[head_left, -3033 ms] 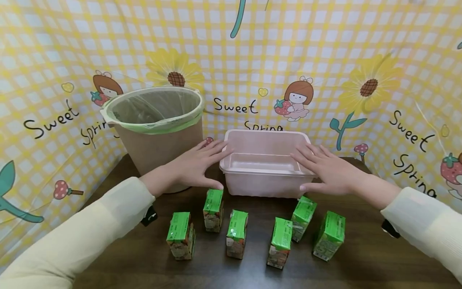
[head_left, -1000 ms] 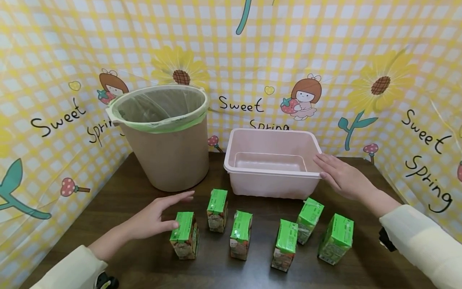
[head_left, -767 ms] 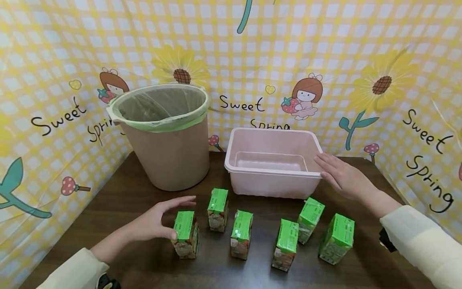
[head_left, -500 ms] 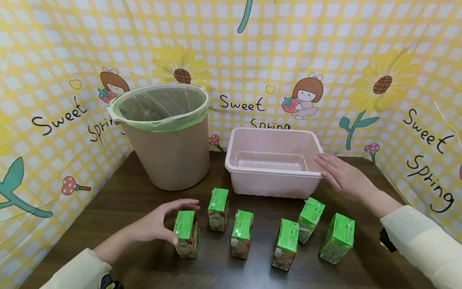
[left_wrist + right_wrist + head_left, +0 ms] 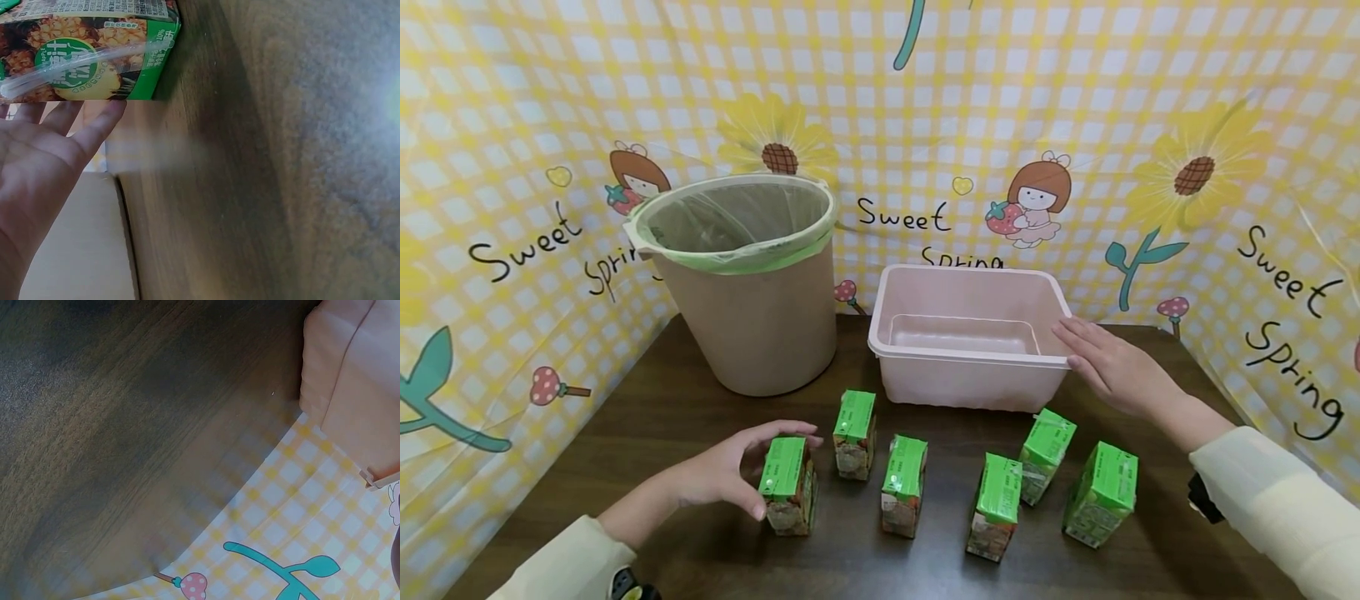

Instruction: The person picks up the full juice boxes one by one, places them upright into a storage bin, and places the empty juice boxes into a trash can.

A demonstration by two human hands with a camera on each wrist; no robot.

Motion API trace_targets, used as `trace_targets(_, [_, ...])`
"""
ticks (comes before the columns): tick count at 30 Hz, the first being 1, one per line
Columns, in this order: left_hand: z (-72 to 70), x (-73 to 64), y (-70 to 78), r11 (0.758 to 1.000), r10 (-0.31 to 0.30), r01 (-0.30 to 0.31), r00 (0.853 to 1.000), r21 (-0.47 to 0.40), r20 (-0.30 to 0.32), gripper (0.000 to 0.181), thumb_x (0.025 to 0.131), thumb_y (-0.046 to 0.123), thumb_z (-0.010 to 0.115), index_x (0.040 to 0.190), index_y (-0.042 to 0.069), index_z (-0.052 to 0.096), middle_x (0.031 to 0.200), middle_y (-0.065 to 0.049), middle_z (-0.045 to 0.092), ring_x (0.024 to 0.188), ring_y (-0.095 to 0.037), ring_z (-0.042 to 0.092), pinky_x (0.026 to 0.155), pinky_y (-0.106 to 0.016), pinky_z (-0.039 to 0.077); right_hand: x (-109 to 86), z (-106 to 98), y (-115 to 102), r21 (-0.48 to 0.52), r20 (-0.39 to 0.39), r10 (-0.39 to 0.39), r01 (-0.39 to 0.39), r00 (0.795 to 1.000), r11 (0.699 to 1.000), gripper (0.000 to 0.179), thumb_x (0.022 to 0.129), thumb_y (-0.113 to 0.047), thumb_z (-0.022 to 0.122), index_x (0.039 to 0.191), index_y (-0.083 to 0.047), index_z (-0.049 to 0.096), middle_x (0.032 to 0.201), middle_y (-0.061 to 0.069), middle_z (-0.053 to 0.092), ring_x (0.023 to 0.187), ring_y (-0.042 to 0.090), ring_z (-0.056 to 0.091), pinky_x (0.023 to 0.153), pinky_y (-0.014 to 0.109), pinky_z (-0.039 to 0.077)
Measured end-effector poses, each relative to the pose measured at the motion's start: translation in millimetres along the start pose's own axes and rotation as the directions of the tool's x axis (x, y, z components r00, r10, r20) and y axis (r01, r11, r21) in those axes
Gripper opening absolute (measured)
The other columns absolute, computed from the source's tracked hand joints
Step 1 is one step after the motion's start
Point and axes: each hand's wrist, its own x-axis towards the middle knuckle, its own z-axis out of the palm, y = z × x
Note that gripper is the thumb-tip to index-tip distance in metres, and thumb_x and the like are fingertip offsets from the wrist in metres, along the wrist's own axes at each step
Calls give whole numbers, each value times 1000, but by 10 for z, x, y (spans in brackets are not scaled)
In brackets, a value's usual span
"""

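In the head view my left hand (image 5: 730,473) spans the leftmost juice box (image 5: 787,487), thumb at its near left corner and fingers reaching behind it. The left wrist view shows that carton's pineapple side with a wrapped straw; the fingers (image 5: 100,128) are partly hidden behind it. The box stands upright on the table. My right hand (image 5: 1116,371) rests with straight fingers on the right rim of a pink plastic tub (image 5: 973,382). Nothing is seen inside the tub.
Several more green-topped juice boxes stand in front of the tub, among them one (image 5: 854,435) behind the held box and one (image 5: 1101,494) at far right. A lined brown trash bin (image 5: 767,325) stands back left. Patterned cloth (image 5: 910,125) encloses the dark table (image 5: 685,550).
Both hands were over the tub's two sides. The left hand has come down to the leftmost juice box and closed around it; the right has shifted slightly to the tub's right rim.
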Motion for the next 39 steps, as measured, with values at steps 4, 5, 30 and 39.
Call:
trace_targets(4, [6,-2,-7,1000,15,-14,1000,-17,27,93,80,17,82,149,-6,24,147,-34,29,134,-41,37,105,-37,39,-1,4,-1,6,-2,0,0,1000,1000,44,104,-24,45,142,-2,48,140,24,48,128,41,44,103,51,38])
trace_targets(5, [9,-1,-8,1000,16,-15,999,-20,32,93,80,17,82,149,-5,24,147,-35,28,134,-40,37,105,-37,39,-3,4,-2,6,-2,1,-1,1000,1000,44,104,-25,45,142,-2,48,140,24,48,128,40,44,104,49,37])
trace_targets(30, [36,11,6,999,-30,29,998,-18,-48,77,75,-10,77,142,-5,38,138,-38,38,120,-37,51,91,-45,51,-11,1,11,6,9,3,-3,1000,1000,41,104,-23,46,140,-5,50,142,23,47,131,39,42,103,50,37])
trace_targets(39, [43,42,19,999,-25,23,999,-30,-48,78,76,-9,76,142,-11,33,138,-35,41,121,-37,51,92,-44,50,-3,-5,5,7,7,2,-2,1000,1000,41,104,-23,46,140,-5,51,141,23,48,130,40,43,101,52,39])
